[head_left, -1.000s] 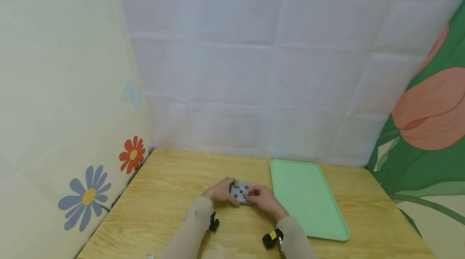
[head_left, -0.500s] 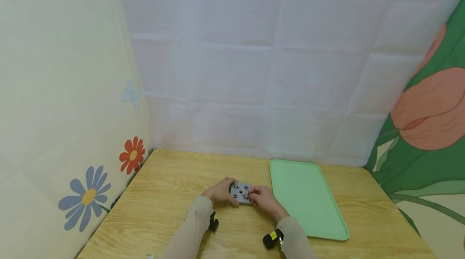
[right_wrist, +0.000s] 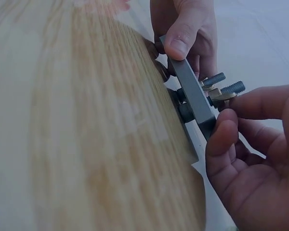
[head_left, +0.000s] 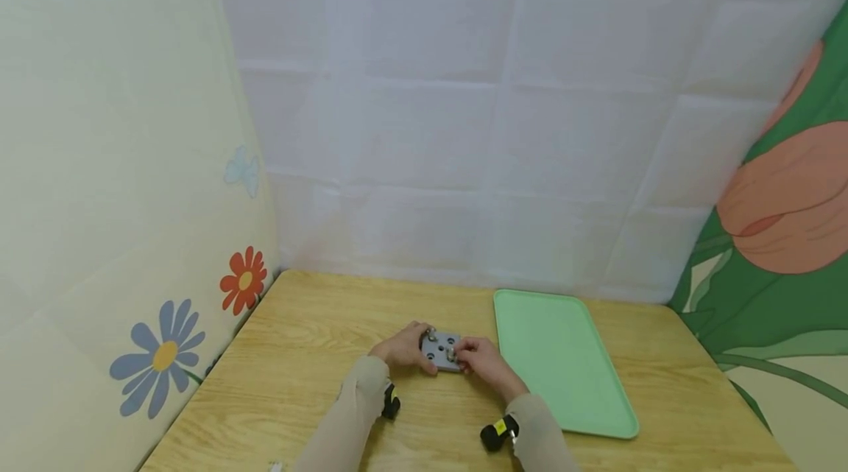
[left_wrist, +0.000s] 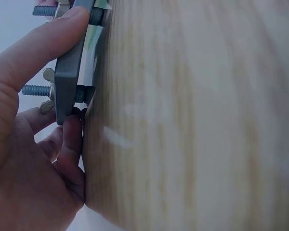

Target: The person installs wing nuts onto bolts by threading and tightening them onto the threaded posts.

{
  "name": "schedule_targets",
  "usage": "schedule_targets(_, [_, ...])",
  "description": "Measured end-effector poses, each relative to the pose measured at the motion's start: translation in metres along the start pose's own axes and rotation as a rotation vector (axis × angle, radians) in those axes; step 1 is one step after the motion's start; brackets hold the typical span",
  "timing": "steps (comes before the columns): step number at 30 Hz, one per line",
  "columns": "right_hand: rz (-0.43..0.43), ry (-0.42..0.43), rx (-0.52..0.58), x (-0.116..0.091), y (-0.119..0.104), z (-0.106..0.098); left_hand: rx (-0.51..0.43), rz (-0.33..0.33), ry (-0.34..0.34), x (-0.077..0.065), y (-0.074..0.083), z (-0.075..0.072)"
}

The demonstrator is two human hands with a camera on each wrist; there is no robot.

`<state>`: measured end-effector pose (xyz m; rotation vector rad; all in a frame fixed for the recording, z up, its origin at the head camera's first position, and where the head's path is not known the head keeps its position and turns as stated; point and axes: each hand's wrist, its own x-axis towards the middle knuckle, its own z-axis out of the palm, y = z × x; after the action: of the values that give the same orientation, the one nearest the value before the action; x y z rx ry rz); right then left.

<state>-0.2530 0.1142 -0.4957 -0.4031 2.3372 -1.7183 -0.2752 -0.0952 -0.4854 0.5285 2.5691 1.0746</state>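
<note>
A grey plate point(head_left: 440, 356) with several holes is held just above the table in the head view. Two bolts pass through it, each carrying a wing nut. My left hand point(head_left: 403, 348) grips the plate's left side, thumb along the near edge; beside it in the left wrist view stands a threaded bolt point(left_wrist: 36, 90) with its wing nut point(left_wrist: 48, 74). With fingertips, my right hand point(head_left: 486, 363) pinches the other wing nut point(right_wrist: 224, 97), near the plate's right end, in the right wrist view. The bolt's threaded end point(right_wrist: 235, 87) sticks out past it. Bolt heads show beneath the plate.
A light green tray point(head_left: 563, 361) lies to the right of my right hand on the wooden table point(head_left: 318, 354). A small pale item point(head_left: 275, 467) sits at the bottom edge of the head view. A white sheet point(head_left: 424, 126) hangs behind the table.
My right fingers have shifted slightly at the wing nut, and more of it shows than a second ago. The left hand and the plate stay in place.
</note>
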Motion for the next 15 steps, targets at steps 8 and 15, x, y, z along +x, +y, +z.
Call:
schedule_targets(8, [-0.020,-0.001,-0.064,0.0035,0.0035,-0.0006,-0.013,0.005,0.003,0.0004,0.0017,-0.0007])
schedule_targets(15, [-0.035,-0.002,-0.091,0.0046,0.0063,-0.0011,-0.018,0.006,-0.002,0.0020,0.0009,-0.0006])
